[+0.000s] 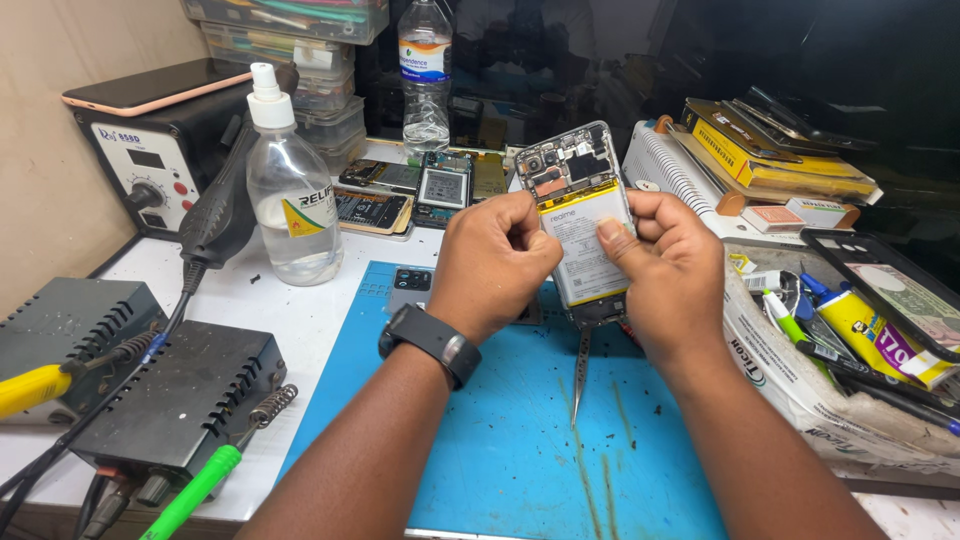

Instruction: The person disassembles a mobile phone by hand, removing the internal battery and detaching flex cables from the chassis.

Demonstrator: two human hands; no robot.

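- Your left hand (497, 262) and right hand (668, 268) both clasp the opened phone (580, 215), tilted upright above the blue mat (520, 440).
- Bare mat lies below; a spray bottle (290, 195) stands left, a cluttered tray (800, 385) just right.
- Back removed: white battery and circuitry exposed.
- Tweezers (581, 375) seemingly hang beneath.

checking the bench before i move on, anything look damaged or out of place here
The phone held by the left hand and right hand has no back cover, so its battery and boards are bare. The blue mat is scratched and stained. Nothing looks spilled.
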